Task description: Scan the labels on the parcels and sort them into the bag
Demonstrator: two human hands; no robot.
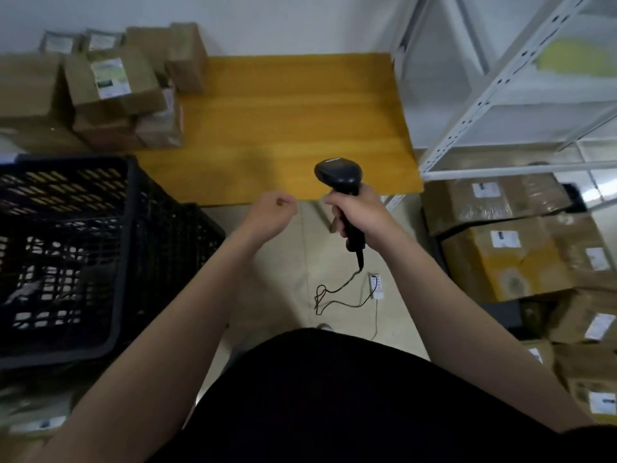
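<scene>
The right hand (359, 217) is wrapped round the grip of a black handheld scanner (339, 173). It holds the scanner upright with the head tipped forward over the near edge of the yellow counter (283, 121), probably so that the window faces whatever label is brought in front of it. The scanner's cable (340, 290) hangs from the base of the handle and loops loose over the floor, which leaves the tool free to swing. The left hand (272, 212) is raised just beside it, near the counter's edge. Its fingers are curled in on themselves and hold nothing, so it looks like the free hand meant for fetching. The parcels (113, 85), brown cardboard boxes with white labels, are heaped at the far left end of the counter, well apart from both hands. The wide bare stretch between seems to be kept as working room for turning a label up. A black slatted crate (128, 228) stands at the person's left, near the left arm. No bag can be made out in this view. More labelled cartons (510, 255) are stacked on the floor to the right, below a white metal shelf (500, 81). No parcel is in hand, so reaching for one looks like the step to come.
</scene>
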